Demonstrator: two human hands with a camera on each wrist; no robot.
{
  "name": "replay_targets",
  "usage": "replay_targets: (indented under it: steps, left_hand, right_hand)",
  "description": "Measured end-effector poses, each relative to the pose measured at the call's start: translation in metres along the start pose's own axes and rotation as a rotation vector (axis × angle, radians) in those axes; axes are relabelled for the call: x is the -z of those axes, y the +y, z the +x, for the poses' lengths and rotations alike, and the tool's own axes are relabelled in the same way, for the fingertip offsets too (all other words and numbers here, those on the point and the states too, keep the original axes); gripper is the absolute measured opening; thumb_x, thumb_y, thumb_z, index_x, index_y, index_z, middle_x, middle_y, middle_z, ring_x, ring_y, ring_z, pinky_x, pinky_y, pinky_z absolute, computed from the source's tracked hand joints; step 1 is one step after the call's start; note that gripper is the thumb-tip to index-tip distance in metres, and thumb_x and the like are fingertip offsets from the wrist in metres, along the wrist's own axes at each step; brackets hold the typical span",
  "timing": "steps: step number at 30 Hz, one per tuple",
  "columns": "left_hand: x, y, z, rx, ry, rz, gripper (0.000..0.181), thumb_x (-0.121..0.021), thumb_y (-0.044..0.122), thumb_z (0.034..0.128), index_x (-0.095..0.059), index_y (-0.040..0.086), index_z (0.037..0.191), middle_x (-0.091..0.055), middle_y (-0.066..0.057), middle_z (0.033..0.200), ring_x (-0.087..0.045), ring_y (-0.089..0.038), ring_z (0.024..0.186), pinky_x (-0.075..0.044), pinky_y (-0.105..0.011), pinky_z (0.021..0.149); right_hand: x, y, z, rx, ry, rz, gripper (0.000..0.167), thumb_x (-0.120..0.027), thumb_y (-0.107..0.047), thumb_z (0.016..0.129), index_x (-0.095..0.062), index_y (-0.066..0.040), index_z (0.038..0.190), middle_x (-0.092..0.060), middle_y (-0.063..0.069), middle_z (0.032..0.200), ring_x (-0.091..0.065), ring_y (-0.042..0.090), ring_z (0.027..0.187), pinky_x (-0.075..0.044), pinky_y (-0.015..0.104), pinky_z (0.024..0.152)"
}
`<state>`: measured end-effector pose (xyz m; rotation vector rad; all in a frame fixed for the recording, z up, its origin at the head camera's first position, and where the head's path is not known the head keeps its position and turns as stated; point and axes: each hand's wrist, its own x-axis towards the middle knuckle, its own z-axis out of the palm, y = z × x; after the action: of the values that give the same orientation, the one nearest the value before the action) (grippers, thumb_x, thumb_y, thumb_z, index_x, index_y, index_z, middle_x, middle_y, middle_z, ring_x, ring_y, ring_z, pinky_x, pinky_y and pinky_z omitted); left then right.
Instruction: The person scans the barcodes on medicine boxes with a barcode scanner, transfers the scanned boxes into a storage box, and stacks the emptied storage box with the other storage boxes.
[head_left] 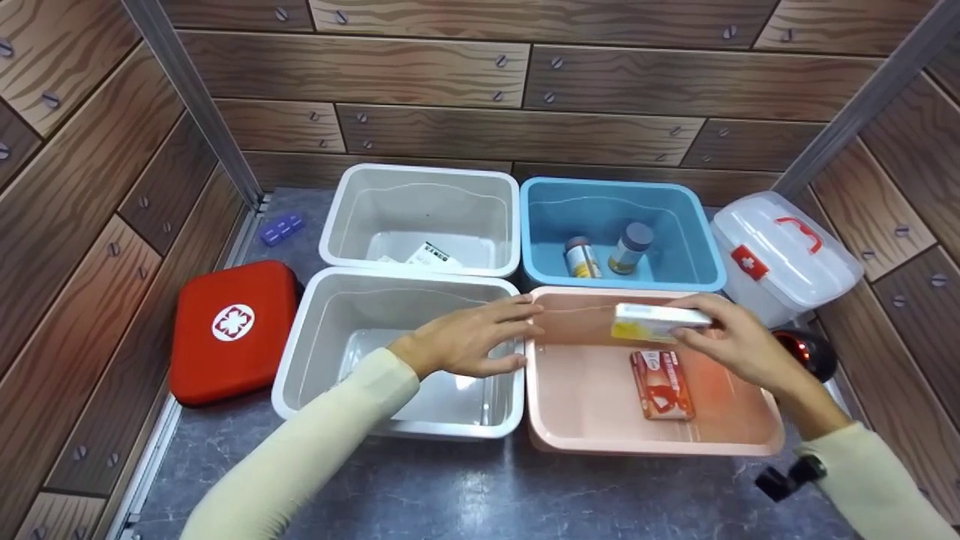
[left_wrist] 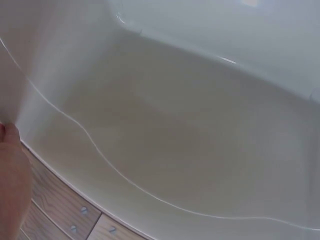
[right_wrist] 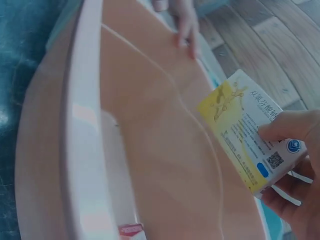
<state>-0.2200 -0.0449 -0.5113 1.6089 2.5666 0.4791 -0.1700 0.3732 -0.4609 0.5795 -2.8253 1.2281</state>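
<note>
right hand [head_left: 731, 339] pinches a white-and-yellow box [head_left: 651, 322] between thumb and fingers, held above the pink bin [head_left: 577, 390]. 1 red box [head_left: 664, 385] lies flat on that bin's floor. left hand [head_left: 478, 337]: fingers extended, slightly spread, gripping nothing, over the side-by-side rims of pink bin and front grey bin [head_left: 450, 430]; can't tell if they touch. blue bin [head_left: 679, 251] behind pink holds 2 bottles [head_left: 628, 251].
</note>
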Motion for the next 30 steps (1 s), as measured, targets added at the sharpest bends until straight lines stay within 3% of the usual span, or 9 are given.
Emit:
replay_targets:
  steps: [6,11,13,18,23,30]
  left_hand:
    - [0.0,-0.001,0.0,-0.013,0.01,0.0,0.058,-0.052,0.05,0.1121,-0.056,0.015,0.159,-0.04,-0.008,0.176,-0.028,-0.027,0.168,-0.033,-0.045,0.134]
    - [0.0,-0.001,-0.001,-0.019,0.026,-0.004,0.059,-0.054,0.049,0.112,-0.057,0.011,0.158,-0.041,-0.009,0.175,-0.029,-0.028,0.168,-0.034,-0.045,0.134]
    - [0.0,-0.001,-0.001,-0.018,0.022,-0.004,0.06,-0.053,0.049,0.112,-0.056,0.012,0.158,-0.041,-0.008,0.176,-0.029,-0.028,0.168,-0.034,-0.044,0.134]
    - [0.0,-0.001,-0.002,-0.012,0.011,-0.001,0.06,-0.053,0.049,0.112,-0.055,0.012,0.16,-0.04,-0.008,0.176,-0.028,-0.028,0.168,-0.033,-0.044,0.134]
    - [0.0,0.0,-0.001,-0.013,0.008,0.006,0.06,-0.053,0.049,0.1122,-0.054,0.013,0.16,-0.04,-0.009,0.176,-0.028,-0.028,0.168,-0.032,-0.044,0.135]
    - [0.0,0.0,-0.001,-0.012,0.008,0.004,0.06,-0.052,0.049,0.1122,-0.054,0.014,0.161,-0.04,-0.009,0.176,-0.028,-0.028,0.168,-0.033,-0.044,0.134]
  right_hand:
    - [0.023,0.011,-0.023,-0.053,0.135,0.028,0.04,-0.075,0.001,0.1,-0.067,0.0,0.139,-0.068,-0.007,0.109,-0.064,0.006,0.082,-0.057,0.02,0.064]
    - [0.037,0.022,-0.041,-0.113,0.253,0.162,0.039,-0.071,0.003,0.102,-0.063,0.003,0.141,-0.068,-0.006,0.105,-0.063,0.004,0.072,-0.054,0.019,0.054]
    - [0.041,0.03,-0.049,-0.147,0.307,0.224,0.039,-0.07,0.003,0.103,-0.063,0.0,0.141,-0.069,-0.008,0.107,-0.064,0.003,0.073,-0.054,0.018,0.054]
    - [0.045,0.054,-0.068,-0.193,0.46,0.395,0.043,-0.071,0.005,0.101,-0.066,-0.004,0.142,-0.077,-0.014,0.117,-0.069,-0.001,0.089,-0.055,0.011,0.072]
    - [0.045,0.072,-0.084,-0.298,0.606,0.517,0.043,-0.073,0.007,0.099,-0.072,-0.011,0.138,-0.08,-0.019,0.116,-0.069,-0.004,0.088,-0.055,0.008,0.072]
    - [0.036,0.088,-0.101,-0.494,0.672,0.599,0.036,-0.074,0.001,0.1,-0.074,-0.029,0.12,-0.078,-0.022,0.099,-0.069,-0.004,0.081,-0.059,0.012,0.067]
